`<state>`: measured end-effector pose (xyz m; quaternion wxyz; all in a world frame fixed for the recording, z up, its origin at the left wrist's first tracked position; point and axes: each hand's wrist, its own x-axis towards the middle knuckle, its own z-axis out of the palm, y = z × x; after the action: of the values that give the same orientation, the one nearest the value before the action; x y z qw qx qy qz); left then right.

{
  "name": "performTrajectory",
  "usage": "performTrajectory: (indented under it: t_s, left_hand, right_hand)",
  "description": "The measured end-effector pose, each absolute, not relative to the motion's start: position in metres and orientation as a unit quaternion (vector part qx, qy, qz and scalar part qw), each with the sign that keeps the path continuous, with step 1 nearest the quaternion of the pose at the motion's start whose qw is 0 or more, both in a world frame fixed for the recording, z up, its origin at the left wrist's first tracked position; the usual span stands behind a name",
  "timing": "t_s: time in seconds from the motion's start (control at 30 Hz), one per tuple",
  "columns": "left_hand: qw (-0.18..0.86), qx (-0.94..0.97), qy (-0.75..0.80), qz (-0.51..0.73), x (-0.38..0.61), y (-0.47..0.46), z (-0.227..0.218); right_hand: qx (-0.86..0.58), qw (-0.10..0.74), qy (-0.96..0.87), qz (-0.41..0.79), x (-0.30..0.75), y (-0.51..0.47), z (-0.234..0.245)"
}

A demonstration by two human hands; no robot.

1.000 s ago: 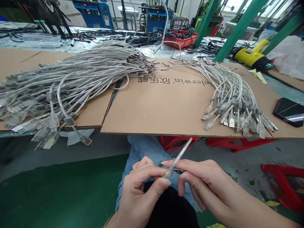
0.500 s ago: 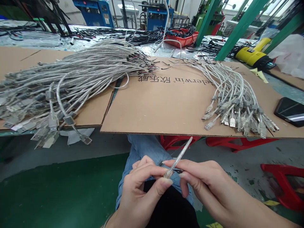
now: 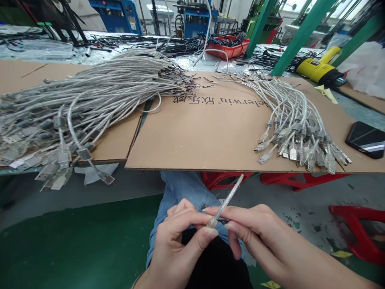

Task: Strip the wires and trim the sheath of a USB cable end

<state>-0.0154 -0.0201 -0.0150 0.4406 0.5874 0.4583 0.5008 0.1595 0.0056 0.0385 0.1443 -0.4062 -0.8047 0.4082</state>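
Over my lap, my left hand [image 3: 177, 245] pinches the stripped end of a clear silvery cable [image 3: 226, 200] between thumb and fingers. My right hand [image 3: 255, 233] is closed on the same cable end from the other side, fingertips meeting the left ones; thin dark wires stick out between them. The cable rises up and to the right toward the table edge. A big heap of the same cables [image 3: 78, 104] lies on cardboard at the left. A smaller bunch with USB plugs [image 3: 294, 128] lies at the right.
A cardboard sheet [image 3: 204, 136] covers the bench in front of me. A black phone [image 3: 365, 139] lies at its right edge, a yellow heat gun [image 3: 317, 70] behind. A red tray [image 3: 228, 47] with black wires stands at the back. Red stools [image 3: 357, 233] are on the floor.
The view has shifted slightly; my hands keep the same pinch on the cable end, with only small finger movement.
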Motion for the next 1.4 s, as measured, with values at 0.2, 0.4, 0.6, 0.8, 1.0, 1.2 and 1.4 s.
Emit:
performTrajectory:
  t_s: [0.2,0.4,0.6,0.8,1.0,1.2,1.4]
  left_hand:
    - [0.438,0.584,0.464,0.502,-0.015,-0.019,-0.014]
    - [0.427,0.593,0.467,0.498,-0.015,-0.017,-0.016]
    - [0.449,0.568,0.464,0.510,-0.018,-0.016,-0.016]
    - [0.664,0.387,0.436,0.468,-0.011,-0.017,-0.012]
    - [0.762,0.269,0.374,0.454,-0.002,-0.017,-0.014]
    - [0.782,0.250,0.360,0.443,0.001,-0.019,-0.014]
    - [0.789,0.247,0.358,0.435,0.003,-0.019,-0.012]
  right_hand:
    - [-0.406,0.145,-0.812,0.394,0.159,0.006,0.043]
    - [-0.416,0.110,-0.801,0.416,0.164,0.010,0.046]
    - [-0.369,0.061,-0.631,0.679,0.170,0.020,0.046]
    - [-0.456,0.222,-0.648,0.568,0.165,0.008,0.038]
    - [-0.486,0.462,-0.634,0.387,0.146,-0.006,0.011]
    - [-0.463,0.502,-0.649,0.336,0.144,-0.008,0.011]
    - [-0.475,0.502,-0.643,0.330,0.145,-0.010,0.014]
